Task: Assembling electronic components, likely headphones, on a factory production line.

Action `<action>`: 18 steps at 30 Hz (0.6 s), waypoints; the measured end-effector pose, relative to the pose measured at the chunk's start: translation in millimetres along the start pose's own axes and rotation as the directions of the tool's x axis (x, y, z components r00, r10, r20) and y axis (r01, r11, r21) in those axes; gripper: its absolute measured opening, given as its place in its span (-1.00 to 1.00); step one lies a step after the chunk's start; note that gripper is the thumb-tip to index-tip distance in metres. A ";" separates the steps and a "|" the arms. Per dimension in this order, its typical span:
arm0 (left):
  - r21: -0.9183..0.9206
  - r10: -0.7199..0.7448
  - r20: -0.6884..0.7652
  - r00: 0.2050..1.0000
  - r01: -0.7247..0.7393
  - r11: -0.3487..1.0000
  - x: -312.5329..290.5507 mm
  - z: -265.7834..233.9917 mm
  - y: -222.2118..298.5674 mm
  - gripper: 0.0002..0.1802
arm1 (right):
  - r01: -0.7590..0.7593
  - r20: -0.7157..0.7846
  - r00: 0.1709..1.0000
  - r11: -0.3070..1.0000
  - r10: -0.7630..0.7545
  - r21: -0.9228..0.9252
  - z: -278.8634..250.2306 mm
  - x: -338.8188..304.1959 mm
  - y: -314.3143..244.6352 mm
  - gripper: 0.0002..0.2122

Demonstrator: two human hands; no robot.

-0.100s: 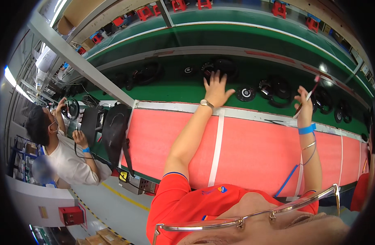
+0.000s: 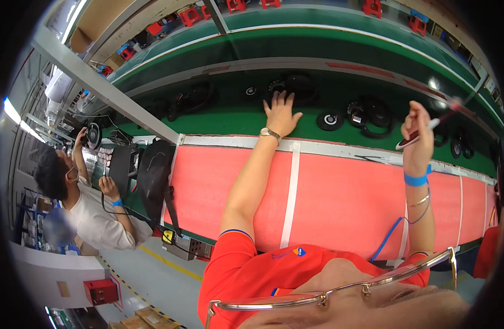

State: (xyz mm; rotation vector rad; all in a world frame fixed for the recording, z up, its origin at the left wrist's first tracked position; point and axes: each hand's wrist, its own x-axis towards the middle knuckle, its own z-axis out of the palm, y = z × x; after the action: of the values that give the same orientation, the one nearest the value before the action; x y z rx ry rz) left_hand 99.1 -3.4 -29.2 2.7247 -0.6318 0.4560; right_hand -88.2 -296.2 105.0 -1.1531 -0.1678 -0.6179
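My left hand is stretched over the green belt with its fingers spread, at the near edge of a black wheel-shaped part. It grips nothing; whether the fingertips touch the part is hard to tell. Farther right, my right hand is raised above the belt's near edge, fingers closed around a slim pen-like tool. The tool has a white section and a blurred pinkish end. A black disc with a white ring and another black wheel-shaped part lie between my hands.
A pink mat with white strips covers the near bench. Its left end holds a black bag, beside a slanting grey post. At left, a co-worker holds a black ring-shaped part. A blue cord runs from my right wrist strap.
My right hand has turned and risen slightly, swinging the tool's pinkish end up and to the right. My left hand has shifted a little left, still spread.
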 end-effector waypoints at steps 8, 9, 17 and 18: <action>-0.043 0.028 -0.116 0.993 -0.033 0.999 5.8 6.3 -5.9 -0.64 | 0.415 0.369 0.745 0.820 -0.555 0.395 93.4 -77.0 -127.3 -0.80; -0.021 0.038 -0.083 0.996 -0.039 0.999 7.2 3.0 1.9 -0.66 | 0.431 0.359 0.746 0.817 -0.561 0.382 98.9 -81.4 -134.5 -0.80; -0.061 0.048 -0.087 0.995 -0.053 0.997 -0.3 -2.9 3.7 -0.70 | 0.398 0.295 0.839 0.885 -0.458 0.241 125.3 -104.8 -165.2 -0.71; -0.064 0.052 -0.088 0.995 -0.057 0.996 -0.6 -5.4 6.2 -0.70 | 0.410 0.288 0.843 0.889 -0.454 0.204 126.5 -106.8 -168.5 -0.72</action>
State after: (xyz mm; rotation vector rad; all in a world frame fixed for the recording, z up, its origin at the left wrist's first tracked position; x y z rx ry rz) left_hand 94.5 -6.6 -23.2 2.6153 -0.6873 0.5529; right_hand -243.3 -188.0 246.5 -1.0852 -0.7666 -0.7948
